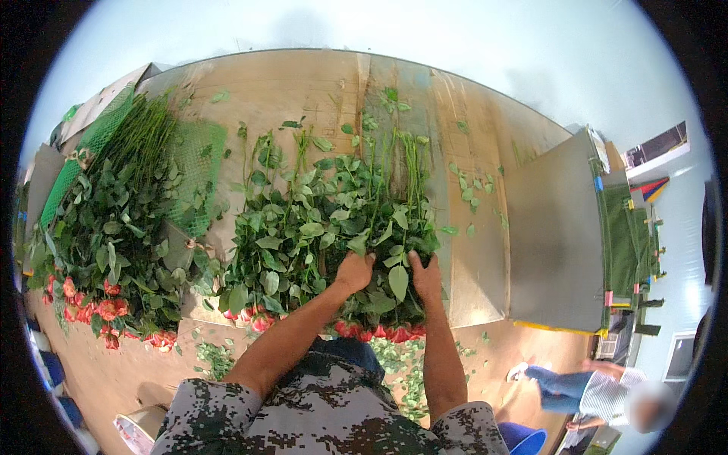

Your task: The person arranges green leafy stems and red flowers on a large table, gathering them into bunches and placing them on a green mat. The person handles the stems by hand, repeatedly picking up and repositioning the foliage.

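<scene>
Long-stemmed red roses [394,332] lie in a leafy row across the worktable, blooms toward me and cut stems [413,163] pointing away. My left hand [355,273] is closed on the left side of a bunch at the row's right end, thumb uppermost. Opposite it, my right hand [426,279] grips the same bunch from the right. Leaves hide most of the fingers of both hands. Between the hands, broad green leaves [398,280] cover the stems. More rose stems [303,197] spread out left of my left hand.
At the left, a large heap of roses [110,197] lies by green netting [199,167]. A grey panel [550,235] stands on the table's right side. Fallen leaves [472,186] litter table and floor. A blue bucket [523,438] and another person [588,390] are at lower right.
</scene>
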`<action>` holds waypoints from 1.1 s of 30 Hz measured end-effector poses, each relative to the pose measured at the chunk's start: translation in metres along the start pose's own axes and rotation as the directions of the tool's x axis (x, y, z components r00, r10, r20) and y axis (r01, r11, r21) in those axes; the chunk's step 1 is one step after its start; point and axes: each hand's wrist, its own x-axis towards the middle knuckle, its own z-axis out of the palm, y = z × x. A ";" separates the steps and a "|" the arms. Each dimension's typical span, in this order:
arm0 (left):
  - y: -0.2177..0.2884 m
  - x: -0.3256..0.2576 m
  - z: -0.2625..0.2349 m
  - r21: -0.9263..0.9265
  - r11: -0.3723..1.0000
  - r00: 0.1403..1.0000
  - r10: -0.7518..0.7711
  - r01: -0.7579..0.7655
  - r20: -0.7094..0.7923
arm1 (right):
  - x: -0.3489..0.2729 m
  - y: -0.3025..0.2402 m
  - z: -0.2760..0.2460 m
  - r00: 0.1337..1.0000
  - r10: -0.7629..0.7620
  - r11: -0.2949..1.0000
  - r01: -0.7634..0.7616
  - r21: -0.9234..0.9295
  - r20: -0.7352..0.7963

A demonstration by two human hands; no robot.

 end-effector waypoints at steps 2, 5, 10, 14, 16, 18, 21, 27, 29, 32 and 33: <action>0.004 0.010 0.010 -0.091 0.996 0.995 -0.006 0.015 0.102 | 0.003 0.005 0.017 1.000 -0.020 0.995 0.017 -0.099 -0.025; 0.015 0.011 0.024 -0.452 0.885 0.992 -0.125 0.112 0.000 | 0.011 -0.005 0.020 0.993 0.019 0.995 -0.007 -0.099 0.121; 0.022 0.030 0.077 0.153 0.939 0.938 0.327 -0.309 -0.113 | 0.050 -0.007 0.028 0.947 0.141 0.977 -0.088 -0.192 0.287; 0.025 0.017 0.071 0.015 0.969 0.944 0.245 -0.248 -0.220 | 0.063 0.015 0.036 0.943 0.020 0.958 0.077 -0.276 0.333; 0.033 -0.031 -0.015 -0.192 0.960 0.979 0.199 -0.204 -0.045 | 0.045 -0.009 0.025 0.971 -0.029 0.910 0.124 -0.396 0.237; 0.013 -0.074 -0.064 -0.229 0.964 0.935 0.048 -0.136 -0.352 | 0.024 -0.019 0.026 0.948 -0.279 0.893 0.198 -0.405 -0.152; -0.071 -0.115 -0.108 -0.224 0.972 0.654 -0.127 -0.066 -0.746 | -0.042 -0.105 0.002 0.865 -0.438 0.895 0.395 -0.207 -0.243; -0.193 -0.121 -0.124 -0.255 0.924 0.661 -0.381 0.284 -0.646 | -0.081 -0.126 0.116 0.828 -0.320 0.946 0.255 0.199 0.460; -0.215 -0.111 -0.118 -0.397 0.881 0.745 -0.442 0.256 -0.500 | -0.076 -0.119 0.152 0.825 -0.275 0.942 0.333 -0.032 0.494; -0.211 -0.106 -0.128 -0.333 0.885 0.760 -0.454 0.325 -0.464 | -0.069 -0.116 0.167 0.833 -0.222 0.967 0.256 0.003 0.507; -0.215 -0.104 -0.131 -0.294 0.882 0.768 -0.467 0.369 -0.439 | -0.062 -0.111 0.175 0.838 -0.263 0.962 0.266 0.062 0.478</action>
